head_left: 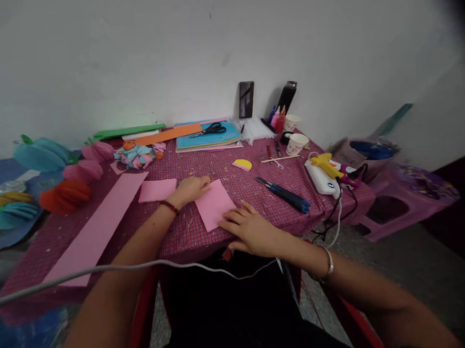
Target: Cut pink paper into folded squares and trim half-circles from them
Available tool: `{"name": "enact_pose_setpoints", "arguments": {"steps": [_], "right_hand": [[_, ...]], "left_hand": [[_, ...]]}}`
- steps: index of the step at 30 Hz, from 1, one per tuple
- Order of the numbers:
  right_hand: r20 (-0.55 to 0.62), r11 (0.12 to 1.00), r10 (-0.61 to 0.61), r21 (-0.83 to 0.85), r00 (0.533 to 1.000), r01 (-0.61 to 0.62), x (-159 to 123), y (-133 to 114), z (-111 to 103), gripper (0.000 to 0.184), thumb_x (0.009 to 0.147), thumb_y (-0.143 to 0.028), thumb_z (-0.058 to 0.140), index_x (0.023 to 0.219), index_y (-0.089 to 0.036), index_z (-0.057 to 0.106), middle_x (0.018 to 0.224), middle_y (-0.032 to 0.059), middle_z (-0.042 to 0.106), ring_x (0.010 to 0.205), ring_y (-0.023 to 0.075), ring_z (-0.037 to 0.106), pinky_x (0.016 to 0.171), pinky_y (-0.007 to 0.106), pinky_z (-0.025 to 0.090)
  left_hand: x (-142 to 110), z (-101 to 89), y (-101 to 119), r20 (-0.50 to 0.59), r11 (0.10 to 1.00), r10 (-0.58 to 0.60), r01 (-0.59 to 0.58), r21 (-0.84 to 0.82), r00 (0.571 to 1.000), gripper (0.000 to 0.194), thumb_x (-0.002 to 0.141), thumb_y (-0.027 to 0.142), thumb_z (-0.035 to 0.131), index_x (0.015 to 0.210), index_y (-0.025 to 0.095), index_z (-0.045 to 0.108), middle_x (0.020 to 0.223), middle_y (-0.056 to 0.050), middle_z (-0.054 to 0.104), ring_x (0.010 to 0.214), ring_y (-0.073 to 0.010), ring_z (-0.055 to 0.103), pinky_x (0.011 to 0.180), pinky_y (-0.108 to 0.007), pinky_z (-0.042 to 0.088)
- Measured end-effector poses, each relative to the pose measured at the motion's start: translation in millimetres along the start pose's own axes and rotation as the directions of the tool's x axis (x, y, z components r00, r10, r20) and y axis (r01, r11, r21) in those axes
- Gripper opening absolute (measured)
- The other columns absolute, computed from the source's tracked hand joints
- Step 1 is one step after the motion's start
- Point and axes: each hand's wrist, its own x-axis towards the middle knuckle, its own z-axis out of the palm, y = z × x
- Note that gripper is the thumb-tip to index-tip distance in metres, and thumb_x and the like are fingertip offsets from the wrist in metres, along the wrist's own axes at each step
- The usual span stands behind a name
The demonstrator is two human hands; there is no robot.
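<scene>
A pink sheet of paper (214, 205) lies slantwise on the checked tablecloth in front of me. My left hand (190, 191) has its fingers curled together at the sheet's upper left corner; the fingertips are partly hidden. Across the lower right edge, my right hand (248, 228) rests with its fingers stretched out and apart. A smaller pink piece of paper (157, 190) is just left of my left hand. Further left runs a long pink paper strip (98, 232).
A blue-handled cutting tool (287, 196) lies to the right, near a power strip (321, 178) and a yellow glue gun (326, 165). Scissors (214, 129) sit on coloured sheets (209, 139). Paper pumpkins (65, 196) stand at left. A pale cable (155, 262) crosses in front.
</scene>
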Motion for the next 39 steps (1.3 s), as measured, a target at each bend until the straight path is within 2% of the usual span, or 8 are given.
{"name": "enact_pose_setpoints", "arguments": {"steps": [8, 14, 17, 22, 25, 28, 34, 39], "right_hand": [[-0.041, 0.998, -0.052, 0.016, 0.998, 0.053, 35.2, -16.6, 28.3, 0.071, 0.091, -0.054, 0.052, 0.145, -0.011, 0.037, 0.153, 0.0164, 0.036, 0.14, 0.0325, 0.032, 0.115, 0.051, 0.022], [-0.046, 0.989, 0.136, 0.059, 0.99, -0.133, -11.6, -7.5, 43.1, 0.086, 0.085, -0.055, 0.061, 0.149, -0.007, 0.028, 0.158, 0.02, 0.023, 0.146, 0.0321, 0.022, 0.118, 0.05, 0.019], [-0.078, 0.972, 0.223, 0.09, 0.972, -0.216, -44.7, 11.8, 30.6, 0.071, 0.087, -0.047, 0.061, 0.146, -0.015, 0.038, 0.153, 0.0157, 0.037, 0.142, 0.0285, 0.033, 0.116, 0.049, 0.025], [-0.319, 0.811, 0.558, 0.015, 0.766, -0.585, -78.8, 78.4, 5.8, 0.045, 0.09, -0.027, 0.054, 0.133, -0.014, 0.053, 0.137, 0.0185, 0.054, 0.124, 0.0314, 0.052, 0.102, 0.052, 0.042], [-0.273, 0.749, 0.63, -0.038, 0.727, -0.662, -84.1, 110.1, 3.0, 0.044, 0.089, -0.025, 0.056, 0.13, -0.009, 0.054, 0.122, 0.0206, 0.062, 0.112, 0.0329, 0.057, 0.095, 0.051, 0.046], [-0.233, 0.769, 0.62, -0.008, 0.749, -0.639, -85.3, 117.3, 1.3, 0.039, 0.088, -0.018, 0.055, 0.126, -0.011, 0.057, 0.112, 0.0164, 0.064, 0.105, 0.0284, 0.059, 0.094, 0.045, 0.047], [-0.156, 0.915, 0.364, 0.242, 0.918, -0.322, -92.6, 93.8, -10.3, 0.042, 0.088, -0.011, 0.054, 0.129, -0.021, 0.055, 0.117, 0.0106, 0.061, 0.109, 0.0231, 0.057, 0.096, 0.043, 0.046], [-0.16, 0.913, 0.357, 0.271, 0.92, -0.306, -98.2, 86.7, -7.9, 0.043, 0.089, -0.011, 0.054, 0.131, -0.022, 0.054, 0.118, 0.0104, 0.06, 0.108, 0.0238, 0.056, 0.094, 0.043, 0.045]], "left_hand": [[-4.6, -1.1, 12.6, 0.002, 0.989, -0.064, 0.063, 0.131, 0.998, 0.036, 0.096, 0.045, 0.035, 0.11, 0.02, 0.058, 0.097, -0.013, 0.073, 0.091, -0.0275, 0.069, 0.075, -0.033, 0.047], [-7.8, 3.1, 20.9, -0.004, 0.978, -0.093, 0.092, 0.189, 0.996, 0.04, 0.098, 0.042, 0.029, 0.112, 0.015, 0.056, 0.095, -0.019, 0.072, 0.089, -0.032, 0.07, 0.073, -0.038, 0.049], [-8.3, 3.3, 19.3, 0.003, 0.977, -0.103, 0.101, 0.188, 0.995, 0.037, 0.098, 0.04, 0.031, 0.111, 0.016, 0.056, 0.095, -0.018, 0.073, 0.089, -0.0305, 0.07, 0.074, -0.038, 0.049], [-8.4, 2.0, 16.7, -0.001, 0.976, -0.101, 0.1, 0.195, 0.995, 0.04, 0.099, 0.043, 0.027, 0.108, 0.018, 0.056, 0.094, -0.015, 0.073, 0.087, -0.0299, 0.071, 0.073, -0.037, 0.049], [-8.3, 2.1, 16.2, -0.002, 0.971, -0.099, 0.097, 0.221, 0.995, 0.044, 0.099, 0.044, 0.023, 0.108, 0.017, 0.056, 0.092, -0.015, 0.073, 0.086, -0.0311, 0.071, 0.072, -0.037, 0.049], [-7.5, 3.0, 15.3, 0.009, 0.964, -0.097, 0.092, 0.25, 0.995, 0.046, 0.099, 0.045, 0.02, 0.106, 0.017, 0.056, 0.091, -0.016, 0.073, 0.085, -0.0317, 0.071, 0.07, -0.037, 0.049], [-6.2, 3.3, 12.8, 0.045, 0.954, -0.105, 0.088, 0.288, 0.993, 0.045, 0.099, 0.044, 0.019, 0.105, 0.017, 0.054, 0.09, -0.015, 0.072, 0.084, -0.0298, 0.07, 0.068, -0.034, 0.048], [-7.1, 6.4, 8.8, -0.045, 0.965, -0.086, 0.094, 0.244, 0.995, 0.041, 0.097, 0.04, 0.021, 0.094, 0.018, 0.056, 0.084, -0.012, 0.071, 0.078, -0.0262, 0.068, 0.065, -0.031, 0.044]]}}
